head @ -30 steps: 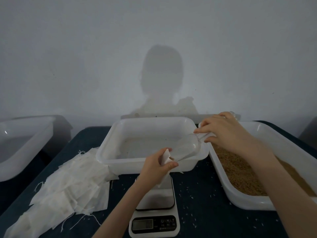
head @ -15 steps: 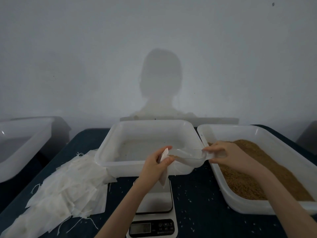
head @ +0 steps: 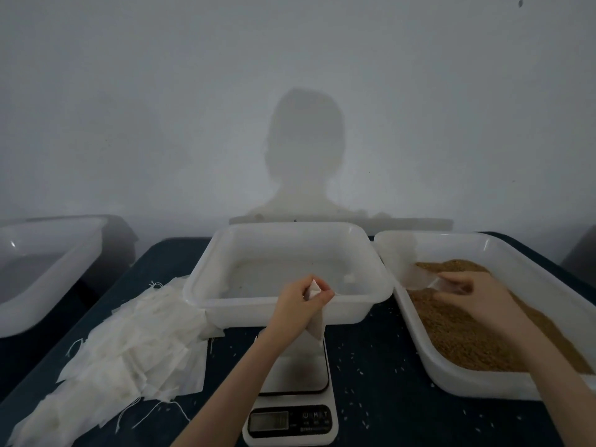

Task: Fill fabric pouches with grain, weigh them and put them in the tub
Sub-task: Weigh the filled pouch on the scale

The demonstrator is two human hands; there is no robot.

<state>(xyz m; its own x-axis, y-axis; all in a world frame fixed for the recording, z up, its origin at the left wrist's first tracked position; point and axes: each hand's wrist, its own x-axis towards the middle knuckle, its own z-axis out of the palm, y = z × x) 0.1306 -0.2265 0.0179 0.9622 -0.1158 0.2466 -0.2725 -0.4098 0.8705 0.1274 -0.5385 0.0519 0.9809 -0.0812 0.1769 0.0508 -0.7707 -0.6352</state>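
Observation:
My left hand [head: 298, 303] pinches the mouth of a white fabric pouch [head: 315, 327], which hangs over the scale [head: 295, 382] in front of the white middle tub [head: 290, 309]. My right hand [head: 474, 296] grips the handle of a clear plastic scoop [head: 416, 277]. The scoop's bowl lies on the brown grain [head: 477, 337] in the right-hand tray [head: 483, 385]. A heap of flat white pouches [head: 129, 356] lies on the dark table at the left.
Another white tub [head: 48, 272] stands off the table's left edge. Loose grains are scattered over the dark tabletop [head: 371, 366] around the scale. A pale wall rises right behind the tubs.
My right hand has carried the scoop from the pouch's mouth rightward and down into the grain tray. My left hand still holds the pouch over the scale.

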